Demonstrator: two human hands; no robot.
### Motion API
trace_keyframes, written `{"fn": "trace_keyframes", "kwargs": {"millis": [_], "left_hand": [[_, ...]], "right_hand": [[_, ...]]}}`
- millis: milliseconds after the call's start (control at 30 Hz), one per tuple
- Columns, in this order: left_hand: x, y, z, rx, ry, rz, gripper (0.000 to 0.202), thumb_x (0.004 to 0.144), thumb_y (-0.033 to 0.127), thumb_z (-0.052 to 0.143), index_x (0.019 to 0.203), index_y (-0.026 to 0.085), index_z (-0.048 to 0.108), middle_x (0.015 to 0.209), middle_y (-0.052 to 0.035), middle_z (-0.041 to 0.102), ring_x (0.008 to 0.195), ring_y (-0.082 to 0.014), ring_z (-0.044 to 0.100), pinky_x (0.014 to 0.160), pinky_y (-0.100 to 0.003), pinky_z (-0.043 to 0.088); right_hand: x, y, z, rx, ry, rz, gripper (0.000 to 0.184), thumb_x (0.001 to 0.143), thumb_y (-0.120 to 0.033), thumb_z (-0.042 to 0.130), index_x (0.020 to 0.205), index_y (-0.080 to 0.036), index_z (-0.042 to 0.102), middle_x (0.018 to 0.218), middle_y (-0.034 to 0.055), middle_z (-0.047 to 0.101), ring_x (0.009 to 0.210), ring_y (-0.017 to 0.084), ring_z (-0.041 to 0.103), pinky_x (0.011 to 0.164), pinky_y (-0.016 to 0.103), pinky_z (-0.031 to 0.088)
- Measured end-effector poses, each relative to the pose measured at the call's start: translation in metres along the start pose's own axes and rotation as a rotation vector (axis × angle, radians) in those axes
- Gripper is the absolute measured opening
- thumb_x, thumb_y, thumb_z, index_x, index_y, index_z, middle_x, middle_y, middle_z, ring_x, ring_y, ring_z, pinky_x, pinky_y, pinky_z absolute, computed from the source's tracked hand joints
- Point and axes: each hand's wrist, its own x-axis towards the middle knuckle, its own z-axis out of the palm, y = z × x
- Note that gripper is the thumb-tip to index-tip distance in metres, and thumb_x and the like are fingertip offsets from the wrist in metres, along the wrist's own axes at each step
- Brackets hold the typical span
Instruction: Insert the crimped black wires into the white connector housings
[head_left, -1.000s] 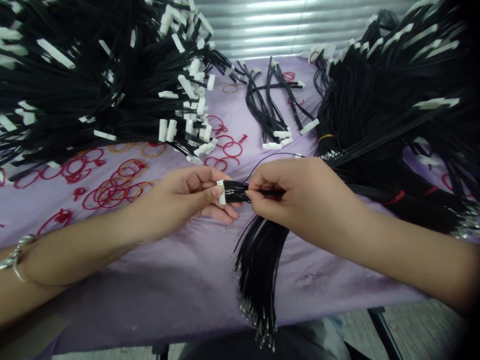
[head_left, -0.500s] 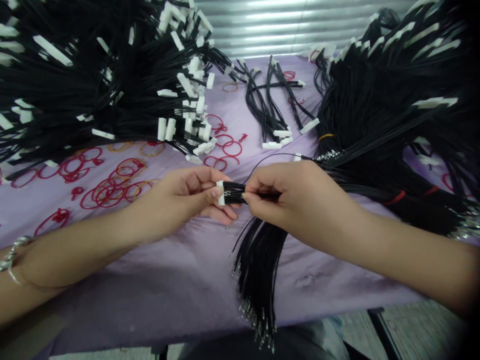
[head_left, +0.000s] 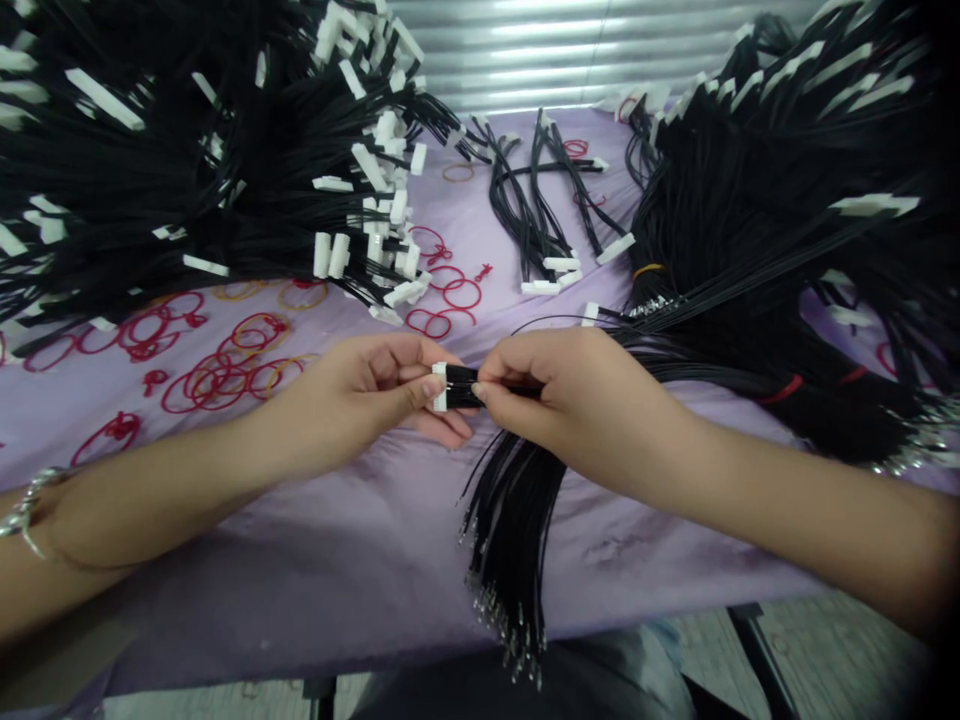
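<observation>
Connector housing (head_left: pixel 440 388) held in narrow left grip (head_left: pixel 352 400), black wires (head_left: pixel 466 386) pinched by right grip (head_left: pixel 570 405) just behind it, above the purple-covered table (head_left: pixel 315 570); close, level hold keeps wires aligned.

From my remote station I take the connector (head_left: pixel 440 387) as landmark. The left hand (head_left: pixel 356 385) holds it from the left, and the right hand (head_left: pixel 570 400) pinches its wire bundle (head_left: pixel 510 530) just to its right, with the bundle's loose ends lying nearer me on the cloth-covered table (head_left: pixel 300 570). Rubber bands (head_left: pixel 229 375) lie left of the connector. Behind it sit a harness heap (head_left: pixel 210 190) to the left, a smaller harness pile (head_left: pixel 544 215) slightly right, and a second harness heap (head_left: pixel 757 210) farther right. A corrugated metal wall (head_left: pixel 600 60) stands behind them all.
</observation>
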Motion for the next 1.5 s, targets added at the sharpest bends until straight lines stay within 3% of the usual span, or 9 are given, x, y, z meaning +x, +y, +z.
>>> {"fn": "trace_keyframes", "kwargs": {"millis": [367, 800, 1067, 1167, 1300, 1367, 1433, 1500], "left_hand": [[-0.002, 0.004, 0.005, 0.032, 0.062, -0.035, 0.006, 0.080, 0.018, 0.069, 0.083, 0.013, 0.068, 0.072, -0.0046, 0.072, 0.070, -0.0171, 0.072, 0.070, -0.023, 0.061], [-0.002, 0.005, 0.008, 0.090, 0.098, -0.040, 0.004, 0.082, 0.013, 0.065, 0.084, 0.013, 0.068, 0.074, -0.0017, 0.071, 0.070, -0.0156, 0.071, 0.070, -0.022, 0.060], [-0.002, 0.007, 0.007, 0.094, 0.057, -0.038, 0.002, 0.081, 0.015, 0.067, 0.081, 0.013, 0.067, 0.073, -0.0018, 0.071, 0.070, -0.0143, 0.070, 0.070, -0.021, 0.060], [-0.001, 0.006, 0.006, 0.058, 0.048, -0.043, 0.005, 0.082, 0.018, 0.066, 0.082, 0.013, 0.066, 0.074, -0.0029, 0.070, 0.073, -0.0151, 0.070, 0.071, -0.022, 0.060], [0.000, 0.006, 0.005, -0.145, 0.176, -0.048, 0.003, 0.085, 0.013, 0.062, 0.085, 0.011, 0.064, 0.075, -0.0046, 0.070, 0.067, -0.0115, 0.069, 0.066, -0.017, 0.058], [0.000, 0.006, 0.005, -0.235, 0.200, -0.060, 0.004, 0.085, 0.009, 0.059, 0.083, 0.010, 0.062, 0.075, -0.0052, 0.070, 0.064, -0.0103, 0.068, 0.065, -0.016, 0.058], [0.001, 0.007, 0.004, -0.278, 0.196, -0.063, 0.006, 0.085, 0.007, 0.057, 0.082, 0.010, 0.061, 0.073, -0.0060, 0.070, 0.063, -0.0112, 0.068, 0.064, -0.017, 0.058], [0.001, 0.008, 0.004, -0.287, 0.195, -0.053, 0.005, 0.084, 0.006, 0.058, 0.083, 0.009, 0.062, 0.072, -0.0066, 0.070, 0.063, -0.0125, 0.069, 0.062, -0.017, 0.058]], "right_hand": [[-0.002, 0.002, 0.003, 0.137, 0.050, -0.054, 0.017, 0.079, -0.013, 0.054, 0.062, -0.014, 0.057, 0.055, -0.0060, 0.049, 0.053, 0.005, 0.040, 0.054, 0.020, 0.028], [-0.004, 0.001, 0.006, -0.053, 0.046, -0.076, 0.021, 0.083, -0.019, 0.053, 0.066, -0.014, 0.064, 0.059, -0.0038, 0.055, 0.055, 0.005, 0.043, 0.056, 0.023, 0.027], [-0.004, 0.001, 0.007, -0.026, 0.035, -0.161, 0.015, 0.082, -0.017, 0.052, 0.069, -0.013, 0.060, 0.064, -0.0023, 0.055, 0.060, 0.006, 0.044, 0.059, 0.022, 0.030], [-0.004, -0.004, -0.004, -0.217, 0.018, -0.194, 0.019, 0.085, -0.019, 0.050, 0.069, -0.014, 0.059, 0.066, 0.0004, 0.055, 0.062, 0.010, 0.046, 0.060, 0.026, 0.030], [-0.012, -0.014, -0.020, -0.527, 0.159, -0.284, 0.023, 0.090, -0.019, 0.044, 0.083, -0.015, 0.065, 0.089, 0.0077, 0.060, 0.084, 0.018, 0.053, 0.070, 0.029, 0.037], [-0.017, -0.015, -0.020, -0.501, 0.077, -0.409, 0.021, 0.091, -0.018, 0.044, 0.088, -0.016, 0.065, 0.093, 0.0069, 0.060, 0.086, 0.017, 0.053, 0.074, 0.029, 0.040], [-0.020, -0.012, -0.014, -0.443, -0.109, -0.508, 0.015, 0.090, -0.014, 0.049, 0.090, -0.015, 0.064, 0.093, 0.0067, 0.061, 0.086, 0.017, 0.055, 0.078, 0.030, 0.043], [-0.020, -0.009, -0.008, -0.432, -0.236, -0.519, 0.011, 0.087, -0.011, 0.054, 0.091, -0.012, 0.063, 0.094, 0.0080, 0.062, 0.088, 0.019, 0.055, 0.083, 0.033, 0.044]]}}
